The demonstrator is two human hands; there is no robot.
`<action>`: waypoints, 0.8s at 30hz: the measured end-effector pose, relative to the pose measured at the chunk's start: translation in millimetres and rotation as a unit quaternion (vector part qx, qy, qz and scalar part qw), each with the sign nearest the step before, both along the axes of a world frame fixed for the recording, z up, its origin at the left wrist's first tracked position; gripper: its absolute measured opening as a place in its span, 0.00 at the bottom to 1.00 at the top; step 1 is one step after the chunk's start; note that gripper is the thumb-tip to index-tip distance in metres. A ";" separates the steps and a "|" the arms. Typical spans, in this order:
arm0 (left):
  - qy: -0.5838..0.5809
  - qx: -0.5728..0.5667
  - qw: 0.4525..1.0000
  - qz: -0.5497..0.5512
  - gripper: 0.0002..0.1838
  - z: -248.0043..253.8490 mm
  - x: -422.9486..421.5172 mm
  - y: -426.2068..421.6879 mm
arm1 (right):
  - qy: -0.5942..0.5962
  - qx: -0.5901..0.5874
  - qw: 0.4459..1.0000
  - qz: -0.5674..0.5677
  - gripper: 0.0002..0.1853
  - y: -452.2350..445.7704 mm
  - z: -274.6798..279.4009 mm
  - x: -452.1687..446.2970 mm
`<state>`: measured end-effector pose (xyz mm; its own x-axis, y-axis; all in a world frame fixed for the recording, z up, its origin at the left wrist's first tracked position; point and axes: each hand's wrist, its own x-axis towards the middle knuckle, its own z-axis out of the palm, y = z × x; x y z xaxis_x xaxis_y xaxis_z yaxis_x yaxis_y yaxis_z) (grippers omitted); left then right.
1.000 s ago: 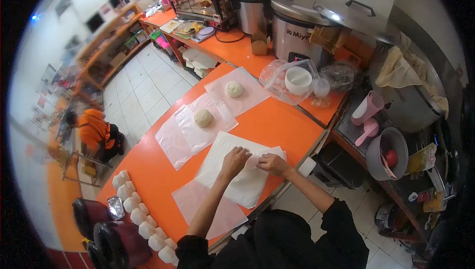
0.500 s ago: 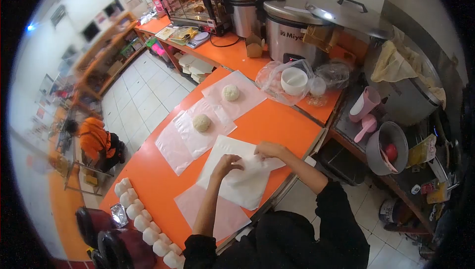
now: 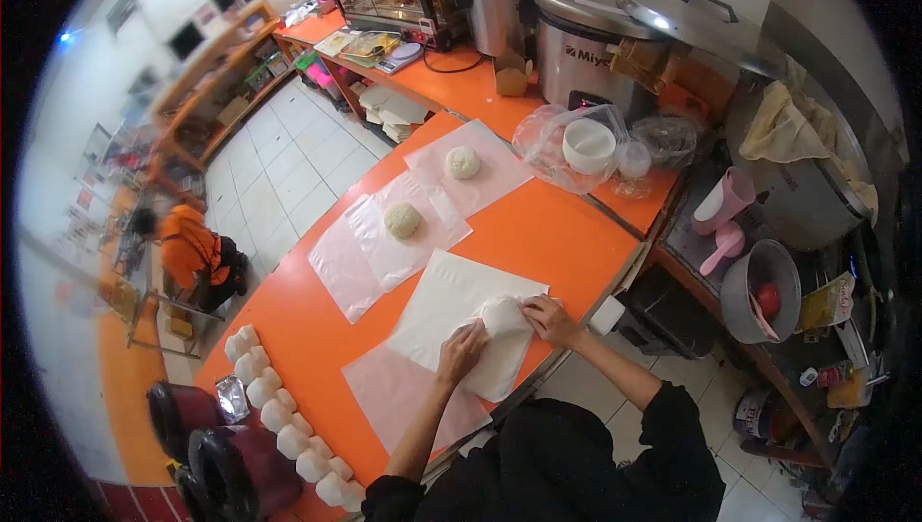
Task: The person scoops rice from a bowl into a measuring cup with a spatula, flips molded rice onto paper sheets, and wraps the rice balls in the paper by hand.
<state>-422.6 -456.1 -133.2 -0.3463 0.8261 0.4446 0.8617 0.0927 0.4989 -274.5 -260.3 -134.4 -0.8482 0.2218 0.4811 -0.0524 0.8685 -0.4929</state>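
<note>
A rounded white bundle (image 3: 501, 316) rests on a stack of white paper sheets (image 3: 437, 301) at the near edge of the orange table. My left hand (image 3: 463, 351) is closed on paper at the bundle's left side. At its right side, the fingers of my right hand (image 3: 549, 320) pinch the paper. What the bundle contains is hidden. Farther up the table, one mound of rice (image 3: 402, 221) and another mound of rice (image 3: 462, 163) sit on translucent sheets. Another translucent sheet (image 3: 384, 397) lies left of the stack.
Several white wrapped bundles (image 3: 276, 414) line the left table edge beside dark red containers (image 3: 252, 474). Rice cookers (image 3: 595, 56) and a bagged white bowl (image 3: 588, 144) stand at the back. At right are a grey bowl (image 3: 759, 282) and pink scoop (image 3: 722, 243). A person in orange (image 3: 190, 248) crouches left.
The paper under my hands has been gathered around a rounded shape. Both hands have moved nearer to me and rightward, now gripping its sides. The whole view has shifted slightly.
</note>
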 end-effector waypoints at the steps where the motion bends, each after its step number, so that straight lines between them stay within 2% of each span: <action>1: 0.005 0.014 1.000 -0.016 0.20 6.0 1.4 -2.9 | 0.014 0.009 1.000 0.009 0.10 0.6 3.6 3.5; 4: -0.019 -0.017 1.000 -0.007 0.20 10.1 -0.5 -4.5 | 0.031 0.018 0.999 0.039 0.10 4.0 4.8 9.8; 7: -0.107 -0.112 0.988 0.001 0.12 -6.4 -18.8 3.9 | -0.083 -0.087 0.991 0.066 0.11 19.2 -19.6 2.1; 10: -0.297 -0.211 0.931 0.012 0.03 3.1 -45.4 24.6 | -0.137 -0.206 0.966 0.078 0.09 32.9 -3.2 -19.5; 13: -0.379 -0.297 0.873 -0.076 0.06 18.5 -79.2 43.5 | -0.225 -0.303 0.921 0.097 0.07 46.5 -7.9 -47.7; 16: -0.142 -0.385 0.907 -0.094 0.12 19.8 -82.9 72.7 | -0.309 -0.200 0.922 0.121 0.07 54.4 -14.0 -75.0; 19: -0.086 -0.356 0.928 -0.073 0.19 22.0 -74.5 82.7 | -0.281 0.018 0.954 0.100 0.09 51.0 -9.0 -84.3; 21: -0.154 -0.212 0.958 -0.117 0.18 -1.5 -75.9 74.3 | -0.124 0.061 0.981 0.138 0.11 54.0 -10.6 -73.5; 22: -0.185 -0.137 0.964 -0.135 0.18 -5.5 -75.4 67.6 | -0.115 0.011 0.981 0.155 0.11 54.5 -10.0 -69.9; 23: -0.248 -0.164 0.947 -0.123 0.17 -9.6 -73.6 61.9 | -0.105 -0.040 0.979 0.172 0.12 54.7 -8.7 -66.1; 24: -0.311 -0.191 0.925 -0.108 0.16 -3.5 -65.5 55.1 | -0.167 -0.161 0.955 0.185 0.12 49.6 -0.1 -58.8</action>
<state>-488.1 -401.0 -136.6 -0.2445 0.9618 -0.1233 0.4388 0.2231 0.8705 -333.4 -210.6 -134.5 -0.9915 -0.0312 0.1262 -0.1181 0.6215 -0.7744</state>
